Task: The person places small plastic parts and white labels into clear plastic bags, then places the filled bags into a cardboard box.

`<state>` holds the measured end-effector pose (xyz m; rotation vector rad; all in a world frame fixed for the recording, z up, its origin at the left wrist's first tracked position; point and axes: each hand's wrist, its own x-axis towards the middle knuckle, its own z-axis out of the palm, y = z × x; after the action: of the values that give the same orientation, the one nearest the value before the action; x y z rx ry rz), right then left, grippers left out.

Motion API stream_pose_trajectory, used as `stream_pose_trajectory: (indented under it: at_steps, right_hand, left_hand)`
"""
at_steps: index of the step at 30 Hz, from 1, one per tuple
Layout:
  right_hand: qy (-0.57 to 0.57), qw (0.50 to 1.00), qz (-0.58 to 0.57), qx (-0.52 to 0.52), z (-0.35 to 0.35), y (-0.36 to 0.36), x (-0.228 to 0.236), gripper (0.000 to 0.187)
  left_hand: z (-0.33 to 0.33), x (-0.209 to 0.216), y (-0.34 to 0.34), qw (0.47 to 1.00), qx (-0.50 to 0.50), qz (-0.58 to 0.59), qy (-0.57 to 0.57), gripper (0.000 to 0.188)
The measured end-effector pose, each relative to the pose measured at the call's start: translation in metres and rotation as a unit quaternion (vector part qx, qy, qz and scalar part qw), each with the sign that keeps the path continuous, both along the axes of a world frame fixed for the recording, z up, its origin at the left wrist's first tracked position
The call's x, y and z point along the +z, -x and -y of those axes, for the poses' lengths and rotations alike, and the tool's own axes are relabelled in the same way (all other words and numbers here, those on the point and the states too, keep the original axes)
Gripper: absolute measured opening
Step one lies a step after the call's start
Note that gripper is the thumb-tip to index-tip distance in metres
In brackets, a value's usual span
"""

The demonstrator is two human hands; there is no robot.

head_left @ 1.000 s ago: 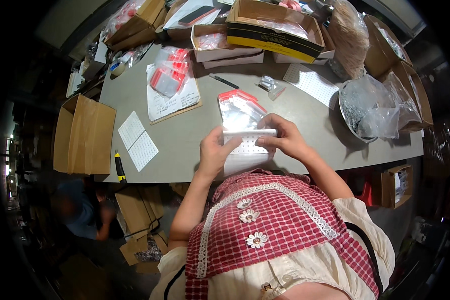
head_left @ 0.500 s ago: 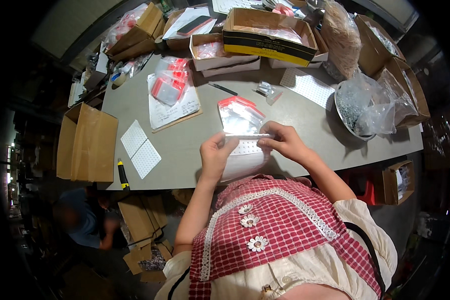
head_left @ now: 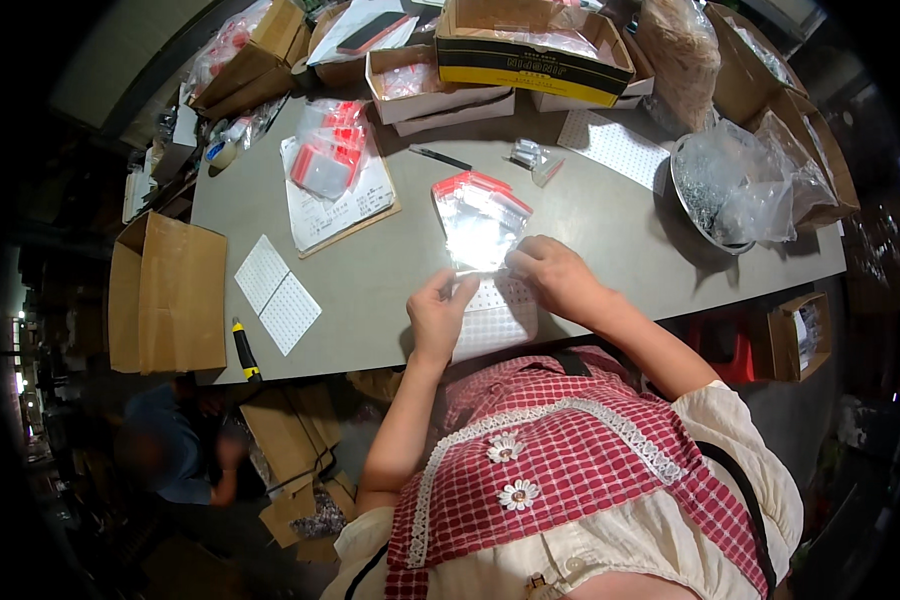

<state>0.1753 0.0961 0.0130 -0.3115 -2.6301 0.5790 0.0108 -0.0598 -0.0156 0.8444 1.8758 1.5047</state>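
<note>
A white sheet with rows of small round dots (head_left: 494, 328) lies in front of me at the table's near edge, its far strip bent up a little. My left hand (head_left: 436, 314) pinches the sheet's far left corner between thumb and fingers. At its far right edge my right hand (head_left: 562, 280) is closed, with bent fingers on the sheet; the fingertips are partly hidden. Just beyond both hands lies a fanned pile of clear zip bags with red tops (head_left: 482, 215), glaring in the light.
More red-topped bags (head_left: 328, 165) lie on a clipboard with paper (head_left: 338, 225). Dotted sheets (head_left: 278, 294), a utility knife (head_left: 244, 350) and a carton (head_left: 175, 295) are at left. A pen (head_left: 440, 158) lies beyond; a bowl of small metal parts (head_left: 705, 195) stands right. Someone works lower left.
The sheet's raised far edge has come down lower. My right hand has shifted slightly left and turned, its fingers more curled. My left hand still grips its corner.
</note>
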Motion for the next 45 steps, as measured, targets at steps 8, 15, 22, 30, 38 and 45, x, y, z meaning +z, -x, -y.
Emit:
stream_pose_trajectory:
  at_steps: [8,15,22,30,38,45]
  right_hand:
    - [0.061,0.994,0.034,0.079,0.005,0.009,-0.023,0.027]
    - [0.198,0.956,0.129,-0.176,-0.059,0.062,-0.051,0.022]
    - [0.188,0.937,0.198,-0.219,-0.084,0.017,-0.055,0.041]
    - [0.111,0.926,0.273,-0.235,-0.115,-0.048,-0.044,0.045]
    - [0.32,0.932,0.106,-0.13,-0.082,-0.015,-0.042,0.025]
    - [0.007,0.977,0.123,-0.175,-0.053,-0.007,-0.051,0.024]
  left_hand:
    - [0.009,-0.042,0.016,0.962,0.067,0.262,-0.023,0.02]
    - [0.025,-0.078,0.032,0.984,0.062,0.161,0.037,0.024]
    - [0.008,-0.021,0.008,0.994,-0.037,-0.086,0.057,0.015]
    - [-0.057,-0.016,-0.031,0.895,-0.32,-0.307,-0.052,0.023]
    - [-0.065,-0.028,-0.048,0.874,-0.369,-0.314,0.039,0.023]
    - [-0.057,-0.027,-0.054,0.882,-0.334,-0.33,0.047,0.02]
